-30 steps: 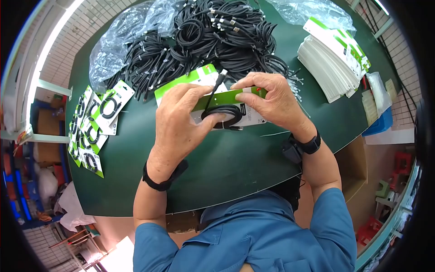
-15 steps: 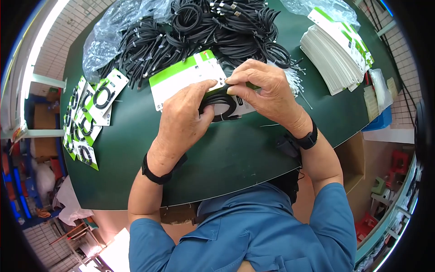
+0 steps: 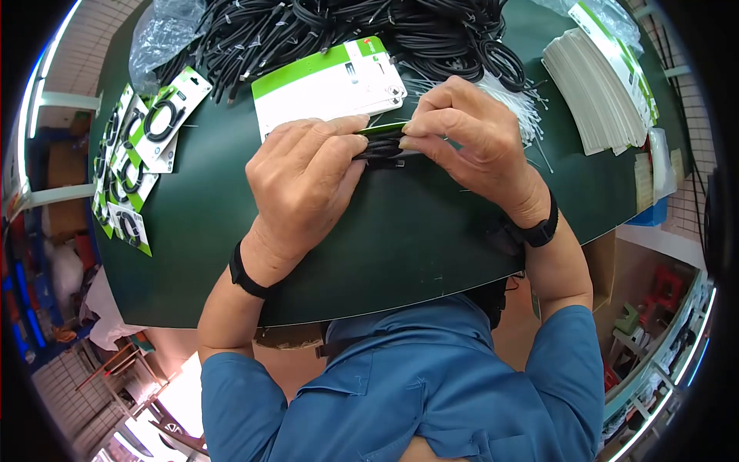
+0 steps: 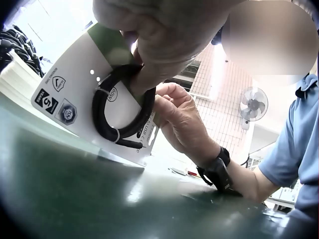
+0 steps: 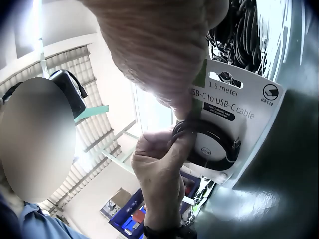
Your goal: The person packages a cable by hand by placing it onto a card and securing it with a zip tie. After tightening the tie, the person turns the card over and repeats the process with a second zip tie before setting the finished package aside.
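Both hands meet over the near middle of the table around a printed card [image 5: 259, 107] with a green band. A black USB-C cable [image 4: 99, 112], wound in a ring and bound with thin white ties, lies against the card's face. My left hand [image 3: 296, 181] grips coil and card from the left, thumb and fingers on either side. On the other side, my right hand [image 3: 481, 131] pinches the cable with thumb and forefinger at the coil's right end. The fingers cover part of the coil. In the head view the card is seen nearly edge-on.
More printed cards [image 3: 308, 96] lie flat just beyond the hands. Behind them is a heap of black cables [image 3: 323, 35], with white cable ties [image 3: 512, 115] beside it. Carded cables [image 3: 158, 123] overlap at the left; a tall card stack [image 3: 593, 96] leans at the right.
The cable's connector end, which stuck up above the card, has been brought down to the coil by the right hand. The card has tipped toward edge-on, and the head view has shifted.
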`<move>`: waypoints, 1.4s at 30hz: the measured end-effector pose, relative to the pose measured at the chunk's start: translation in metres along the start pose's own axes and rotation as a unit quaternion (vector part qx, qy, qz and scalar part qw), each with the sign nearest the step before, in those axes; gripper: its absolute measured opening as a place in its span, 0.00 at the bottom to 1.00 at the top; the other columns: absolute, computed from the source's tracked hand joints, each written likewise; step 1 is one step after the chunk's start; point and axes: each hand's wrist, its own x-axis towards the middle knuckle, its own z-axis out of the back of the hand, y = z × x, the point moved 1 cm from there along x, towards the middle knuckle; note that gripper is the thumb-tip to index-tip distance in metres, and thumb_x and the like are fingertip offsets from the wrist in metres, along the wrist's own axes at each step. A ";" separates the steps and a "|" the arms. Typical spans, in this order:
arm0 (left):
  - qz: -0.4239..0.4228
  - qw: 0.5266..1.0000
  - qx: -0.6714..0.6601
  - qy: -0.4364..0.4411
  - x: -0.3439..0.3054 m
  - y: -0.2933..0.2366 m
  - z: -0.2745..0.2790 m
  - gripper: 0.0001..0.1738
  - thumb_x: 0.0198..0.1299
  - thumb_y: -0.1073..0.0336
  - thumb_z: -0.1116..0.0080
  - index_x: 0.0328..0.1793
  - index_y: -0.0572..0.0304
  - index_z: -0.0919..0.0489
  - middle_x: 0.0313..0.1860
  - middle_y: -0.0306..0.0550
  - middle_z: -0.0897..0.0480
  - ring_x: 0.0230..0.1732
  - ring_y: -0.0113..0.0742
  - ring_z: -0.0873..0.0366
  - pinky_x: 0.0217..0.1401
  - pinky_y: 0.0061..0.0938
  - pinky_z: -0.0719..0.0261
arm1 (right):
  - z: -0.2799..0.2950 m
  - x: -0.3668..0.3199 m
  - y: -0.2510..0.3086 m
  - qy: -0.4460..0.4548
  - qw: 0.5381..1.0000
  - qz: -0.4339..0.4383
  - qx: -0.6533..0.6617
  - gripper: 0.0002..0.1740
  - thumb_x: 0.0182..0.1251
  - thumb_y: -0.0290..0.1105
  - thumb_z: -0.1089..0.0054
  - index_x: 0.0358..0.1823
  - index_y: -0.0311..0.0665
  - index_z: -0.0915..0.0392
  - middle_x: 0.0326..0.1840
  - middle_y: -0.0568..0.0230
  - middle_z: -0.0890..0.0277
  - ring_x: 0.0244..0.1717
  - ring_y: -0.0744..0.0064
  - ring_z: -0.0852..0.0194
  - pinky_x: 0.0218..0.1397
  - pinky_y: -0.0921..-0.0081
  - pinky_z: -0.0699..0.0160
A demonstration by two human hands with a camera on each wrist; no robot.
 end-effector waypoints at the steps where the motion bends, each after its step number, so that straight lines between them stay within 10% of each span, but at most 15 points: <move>1: -0.003 1.000 0.005 -0.002 0.000 0.000 0.001 0.17 0.46 0.77 0.24 0.43 0.62 0.16 0.50 0.50 0.10 0.43 0.47 0.10 0.48 0.41 0.13 | 0.000 0.000 0.001 -0.003 1.000 0.008 -0.013 0.13 0.56 0.23 0.19 0.41 0.38 0.14 0.37 0.62 0.18 0.36 0.65 0.18 0.37 0.73 0.20; 35: -0.032 0.999 0.015 -0.003 0.000 0.002 -0.004 0.14 0.48 0.80 0.30 0.41 0.65 0.19 0.45 0.48 0.14 0.41 0.44 0.12 0.41 0.34 0.12 | 0.005 0.001 -0.002 -0.011 0.998 0.016 -0.054 0.13 0.56 0.24 0.18 0.41 0.38 0.13 0.38 0.64 0.19 0.34 0.69 0.20 0.35 0.76 0.21; 39: -0.024 0.999 0.024 0.007 0.002 0.004 -0.003 0.14 0.48 0.81 0.30 0.41 0.64 0.19 0.45 0.47 0.13 0.42 0.44 0.12 0.41 0.34 0.12 | 0.040 0.005 -0.017 -0.081 0.987 -0.139 0.025 0.08 0.61 0.24 0.23 0.40 0.35 0.13 0.35 0.64 0.19 0.32 0.68 0.21 0.35 0.77 0.21; 42: -0.018 1.000 0.021 0.014 0.003 0.005 -0.003 0.15 0.46 0.82 0.30 0.41 0.64 0.19 0.45 0.47 0.13 0.41 0.44 0.11 0.40 0.34 0.12 | 0.057 -0.005 -0.032 0.081 0.953 -0.285 -0.061 0.06 0.63 0.25 0.27 0.38 0.31 0.14 0.32 0.59 0.17 0.31 0.61 0.20 0.36 0.73 0.20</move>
